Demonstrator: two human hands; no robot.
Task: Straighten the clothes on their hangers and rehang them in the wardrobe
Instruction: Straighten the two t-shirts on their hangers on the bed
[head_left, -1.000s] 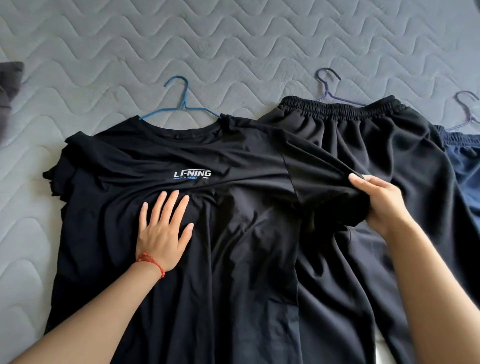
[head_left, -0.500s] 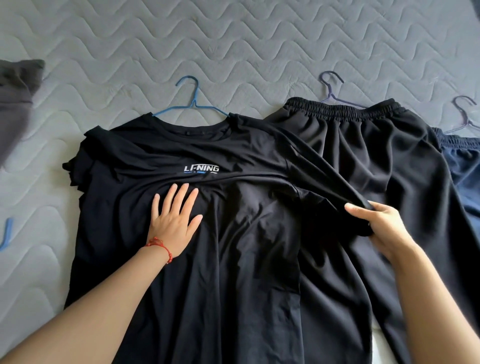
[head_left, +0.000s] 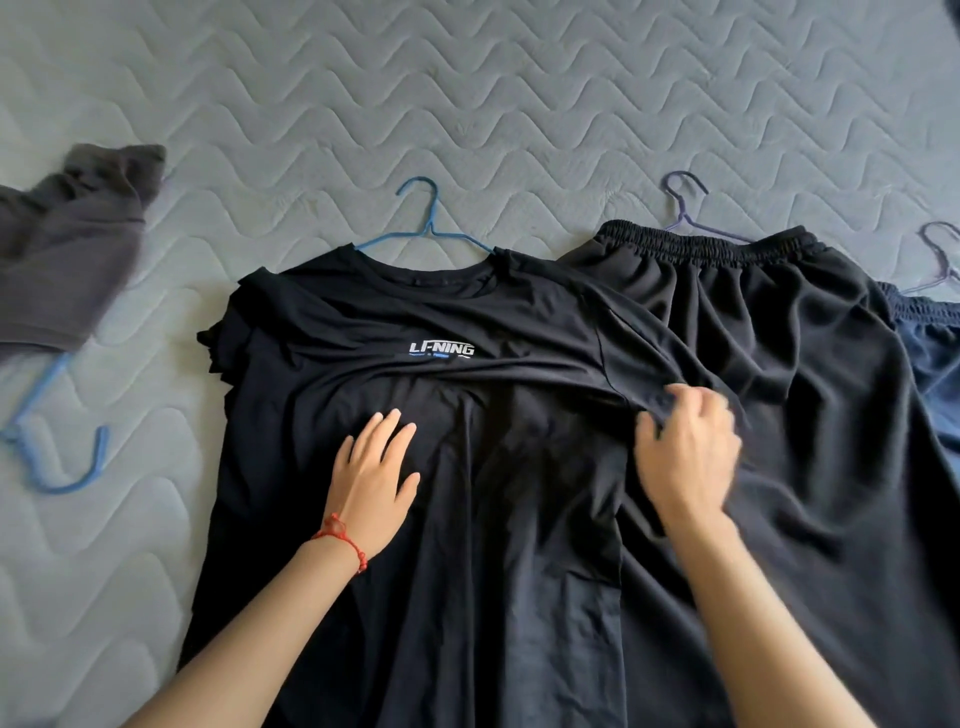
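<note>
Since the earlier frame, the right hand (head_left: 685, 457) has moved inward from the sleeve edge to the shirt's right armpit area, where its curled fingers (head_left: 660, 415) now bunch and pinch a fold of fabric; the hand is motion-blurred. Left hand (head_left: 376, 480) stays flat on the chest, fingers straight and slightly spread, pressing the cloth down; a thin red string bracelet (head_left: 340, 535) circles its wrist. Both hands are on a black short-sleeved T-shirt with a white chest logo (head_left: 441, 348), lying face up on a blue wire hanger (head_left: 431, 228) atop a grey wave-quilted mattress (head_left: 519, 104). Just right, partly under the shirt, lie black elastic-waist trousers (head_left: 779, 338) on a purple wire hanger (head_left: 685, 208). Further right, navy trousers (head_left: 935, 343) sit at the frame edge. At far left lies a grey garment (head_left: 62, 249) beside a light-blue plastic hanger (head_left: 57, 441).
</note>
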